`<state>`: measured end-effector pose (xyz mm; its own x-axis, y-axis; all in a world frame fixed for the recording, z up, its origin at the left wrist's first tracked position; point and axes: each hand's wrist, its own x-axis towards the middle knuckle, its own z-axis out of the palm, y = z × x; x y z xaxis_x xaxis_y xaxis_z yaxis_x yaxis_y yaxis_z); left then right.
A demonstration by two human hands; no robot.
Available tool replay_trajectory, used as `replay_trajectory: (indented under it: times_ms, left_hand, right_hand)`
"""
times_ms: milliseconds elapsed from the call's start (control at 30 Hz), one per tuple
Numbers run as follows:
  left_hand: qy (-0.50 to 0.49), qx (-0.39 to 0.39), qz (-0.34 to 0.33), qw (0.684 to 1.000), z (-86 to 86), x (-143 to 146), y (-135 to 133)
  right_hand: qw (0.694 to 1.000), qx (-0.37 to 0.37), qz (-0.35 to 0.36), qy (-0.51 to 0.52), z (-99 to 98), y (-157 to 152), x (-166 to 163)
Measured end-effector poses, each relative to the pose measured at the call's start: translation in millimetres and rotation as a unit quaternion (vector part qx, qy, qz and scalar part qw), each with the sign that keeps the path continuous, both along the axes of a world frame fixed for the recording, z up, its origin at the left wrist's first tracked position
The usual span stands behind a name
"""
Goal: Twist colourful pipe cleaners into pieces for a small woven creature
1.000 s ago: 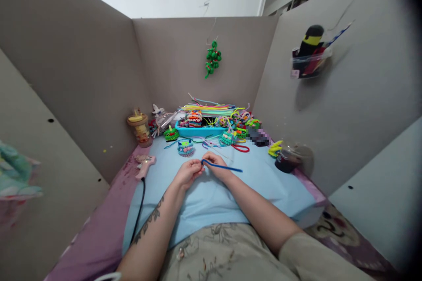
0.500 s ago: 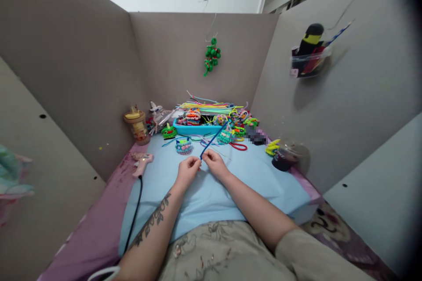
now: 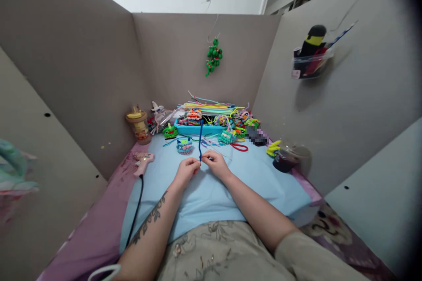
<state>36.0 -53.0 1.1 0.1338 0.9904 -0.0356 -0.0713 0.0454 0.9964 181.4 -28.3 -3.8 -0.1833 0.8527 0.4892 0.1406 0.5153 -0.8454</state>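
A dark blue pipe cleaner (image 3: 200, 138) stands nearly upright above my fingertips, its lower end pinched between both hands. My left hand (image 3: 187, 171) is closed on that lower end, the thumb and forefinger pressed together. Just beside it, my right hand (image 3: 215, 164) grips the same stem from the other side. The exact spot where the fingers meet is too small to make out. Beyond the hands lies a small blue and pink pipe-cleaner figure (image 3: 184, 146). A teal figure (image 3: 227, 137) of the same make sits farther right.
A blue tray (image 3: 198, 130) holds colourful pipe cleaners at the back. A pink glue gun (image 3: 143, 164) with a black cord lies left. On the right stands a dark cup (image 3: 284, 161); at the back left, a lidded tumbler (image 3: 138, 127). Grey panels (image 3: 198, 70) surround the table.
The pipe cleaner has swung from leaning right to nearly upright. My hands stay together in almost the same place, and the whole view has shifted slightly.
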Motion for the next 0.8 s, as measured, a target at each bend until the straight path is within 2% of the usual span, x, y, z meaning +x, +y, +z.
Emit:
replay_trajectory:
  times_ms: [133,267,367,433,500,633,800]
  left_hand:
    - [-0.118,-0.09,-0.085,0.985,1.5,-6,1]
    - [-0.216,-0.22,-0.17,0.936,2.3,-13,6]
    - [-0.237,-0.295,-0.203,0.903,2.4,-16,8]
    - [-0.225,-0.31,-0.221,0.897,2.2,-16,8]
    - [-0.212,-0.27,-0.206,0.917,2.1,-13,6]
    - [-0.157,-0.1,-0.118,0.975,2.7,-4,0]
    - [-0.012,0.039,-0.01,0.999,4.3,4,-3]
  right_hand:
    - [0.998,-0.014,0.044,0.033,-1.2,2,1]
    - [0.989,-0.048,0.112,0.079,-4.3,5,0]
    - [0.979,-0.095,0.149,0.101,-6.0,3,-2]
    - [0.975,-0.122,0.159,0.1,-6.6,2,-4]
    - [0.974,-0.141,0.156,0.089,-7.2,1,-6]
    - [0.979,-0.148,0.098,0.098,-9.5,4,-7]
    - [0.98,-0.147,0.047,0.124,-10.3,8,-7]
